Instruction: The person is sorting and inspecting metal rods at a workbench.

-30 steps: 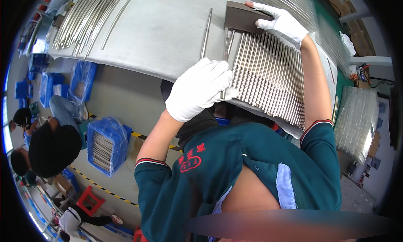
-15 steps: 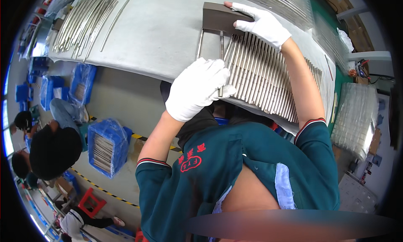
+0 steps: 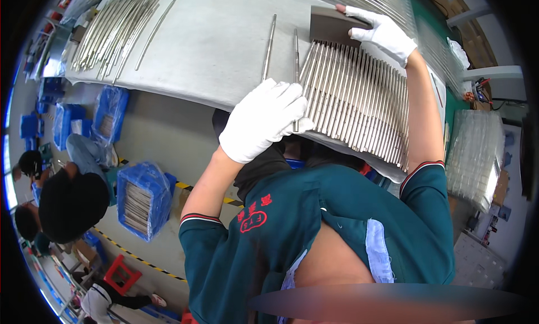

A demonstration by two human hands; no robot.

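Metal rods point(image 3: 359, 96) are being kept in a tight side-by-side row on the grey table point(image 3: 213, 60), long axes running from the near edge toward the far edge. Their far ends are being squared by a dark flat block point(image 3: 331, 27), which is being pressed flat by the gloved right hand point(image 3: 384, 33). The near ends are being covered by the gloved left hand point(image 3: 266, 121), fingers curled over them. Two single rods point(image 3: 281, 46) are lying just left of the row. More rods point(image 3: 115, 29) are lying piled at the far left corner.
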